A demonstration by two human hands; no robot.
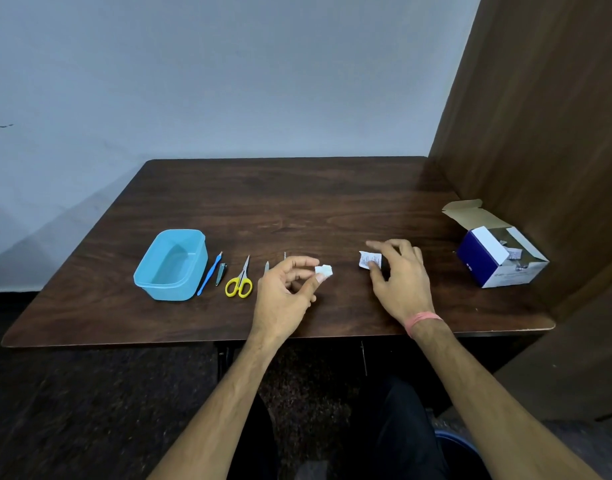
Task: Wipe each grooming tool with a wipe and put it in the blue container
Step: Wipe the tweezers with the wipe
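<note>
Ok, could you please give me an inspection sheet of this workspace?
Surface: dark brown wooden table, rounded corners.
Job's things: small white folded pad; torn printed white wrapper.
Clutter: light blue plastic tub, blue-handled slim tool, small metal nail clipper, yellow-handled scissors at left; open blue-and-white cardboard box at right.
Hands: left hand pinches the pad; right hand holds the wrapper.
Cables: nothing seen.
Surroundings: pale grey wall behind; brown wooden panel at right.

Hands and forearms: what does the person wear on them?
No sleeves show; both forearms are bare. A pink band circles the wrist of the right hand; the left hand has no band. No gloves or rings visible.
</note>
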